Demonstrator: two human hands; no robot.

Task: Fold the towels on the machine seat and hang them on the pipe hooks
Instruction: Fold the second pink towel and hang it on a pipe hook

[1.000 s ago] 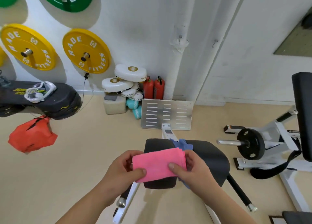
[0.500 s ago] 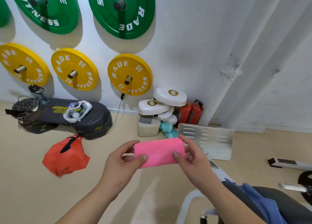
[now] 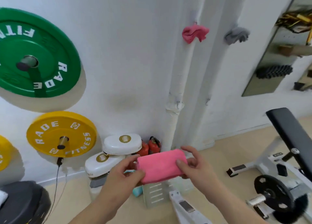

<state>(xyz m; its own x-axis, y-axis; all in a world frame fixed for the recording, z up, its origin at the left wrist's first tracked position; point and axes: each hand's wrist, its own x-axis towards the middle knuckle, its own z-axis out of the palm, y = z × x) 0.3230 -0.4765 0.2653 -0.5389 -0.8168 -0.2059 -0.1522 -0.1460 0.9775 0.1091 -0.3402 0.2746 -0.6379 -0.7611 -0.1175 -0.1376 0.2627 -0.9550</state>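
Observation:
A folded pink towel (image 3: 161, 165) is held up in front of me between both hands. My left hand (image 3: 124, 172) grips its left end and my right hand (image 3: 195, 167) grips its right end, thumbs on the front. On the white wall pipes, a pink towel (image 3: 194, 33) hangs bunched on an upper hook of the left pipe (image 3: 179, 81) and a grey towel (image 3: 236, 35) hangs on the right pipe. Two bare small hooks, one on the left pipe (image 3: 178, 103) and one on the right pipe (image 3: 207, 101), sit lower down. The machine seat is out of view.
Green (image 3: 35, 54) and yellow (image 3: 61, 133) weight plates hang on the wall at left. White pads (image 3: 122, 143) and red extinguishers (image 3: 152, 146) stand at the pipe's foot. A black bench pad (image 3: 290, 136) and plate-loaded frame (image 3: 271, 191) are at right.
My view has swung up and to the right from the seat toward the pipes. Both hands kept hold of the folded pink towel and carried it closer to the pipes.

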